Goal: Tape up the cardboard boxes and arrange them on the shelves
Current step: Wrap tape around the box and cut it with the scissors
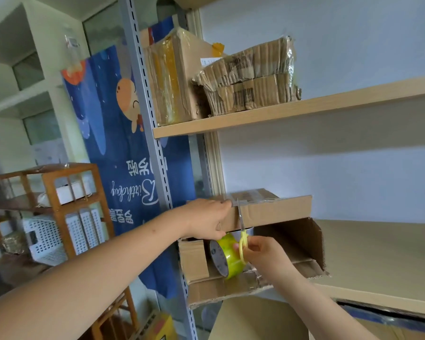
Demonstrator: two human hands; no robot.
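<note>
While the left hand (206,218) grips the top left edge of the open cardboard box (272,212) lying on its side on the lower shelf (378,253), the right hand (263,251) has its fingers curled round yellow-handled scissors (242,231), blades pointing up against the box's front edge. A green tape roll (228,256) sits just inside the box opening, touching the scissors hand. Up on the higher shelf (304,109) there's a taped box (172,79) beside two wrapped cardboard bundles (250,77).

An open cardboard box (268,212) lies on its side at the left end of the lower shelf (378,253), with a tape roll (227,257) inside it. On the upper shelf (304,106) a taped box (172,79) stands left of bundled flat cardboard (250,77). A wooden rack (59,192) stands further left, beyond a banner (123,143).
</note>
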